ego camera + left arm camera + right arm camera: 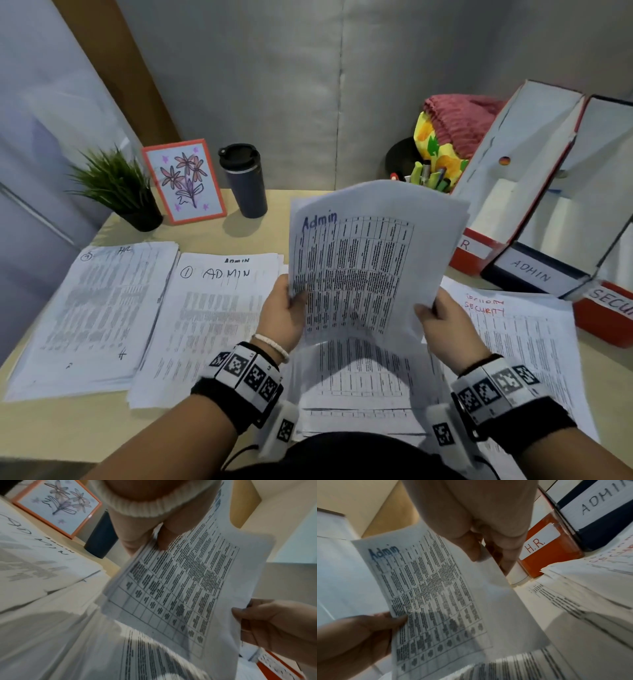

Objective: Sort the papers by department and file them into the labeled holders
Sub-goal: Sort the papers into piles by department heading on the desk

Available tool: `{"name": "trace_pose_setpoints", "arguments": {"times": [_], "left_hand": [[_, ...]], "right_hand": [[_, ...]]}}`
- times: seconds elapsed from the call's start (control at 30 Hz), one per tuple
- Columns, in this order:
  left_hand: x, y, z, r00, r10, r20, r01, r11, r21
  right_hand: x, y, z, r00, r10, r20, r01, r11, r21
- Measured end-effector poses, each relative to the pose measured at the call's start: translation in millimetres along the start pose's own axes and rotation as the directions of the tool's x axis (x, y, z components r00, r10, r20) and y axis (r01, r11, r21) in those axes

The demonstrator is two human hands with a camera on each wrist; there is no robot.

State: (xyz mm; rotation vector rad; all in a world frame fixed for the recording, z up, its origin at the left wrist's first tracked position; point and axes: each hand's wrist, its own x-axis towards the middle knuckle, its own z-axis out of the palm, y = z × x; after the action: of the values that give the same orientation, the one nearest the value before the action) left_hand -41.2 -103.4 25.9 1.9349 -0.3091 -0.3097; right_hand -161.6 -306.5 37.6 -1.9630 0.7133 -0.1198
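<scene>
Pen cup [407, 161] holds markers [430, 176]; ADMIN holder [534, 270] contents unclear.

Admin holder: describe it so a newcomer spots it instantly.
Look at the row of file holders on the desk, at its right. The admin holder is the middle one, dark navy with a white handwritten label, between the red HR holder and the red security holder.

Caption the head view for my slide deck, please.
Both hands, left hand and right hand, hold up an "Admin" sheet above sorted piles.
</scene>
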Motion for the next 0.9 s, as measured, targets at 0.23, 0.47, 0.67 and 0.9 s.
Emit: {"name": "trace_pose_setpoints", "arguments": {"times": [0.23,0.47,0.67,0.9], "left_hand": [[7.7,-23.1,-65.4,0.972,-0.167,-0.164,0.192,0.97,0.152],[-10.7,-71.5,-142.3,0.888,-0.396,-0.233,0.456,0.822,0.341],[-6.5,-101.4,-182.0,0.807,-0.498,-0.318,0.589,0.726,0.356],[14.5,-104.3,-192.4,0.797,-0.51,-0.325,0.603,0.713,0.359]], "right_hand": [[14.2,-28.5,35.7,0.979,0.001,0.204,0.006,0.999,-0.035],[27.0,-54.1,122.7,0.83,0.09,0.551,0.055,0.969,-0.241],[32.9,-71.6,182.3,0.806,0.087,0.585,0.143,0.931,-0.335],[37.4,-68.8,196.0,0.817,0.201,0.54,-0.058,0.961,-0.269]]}}
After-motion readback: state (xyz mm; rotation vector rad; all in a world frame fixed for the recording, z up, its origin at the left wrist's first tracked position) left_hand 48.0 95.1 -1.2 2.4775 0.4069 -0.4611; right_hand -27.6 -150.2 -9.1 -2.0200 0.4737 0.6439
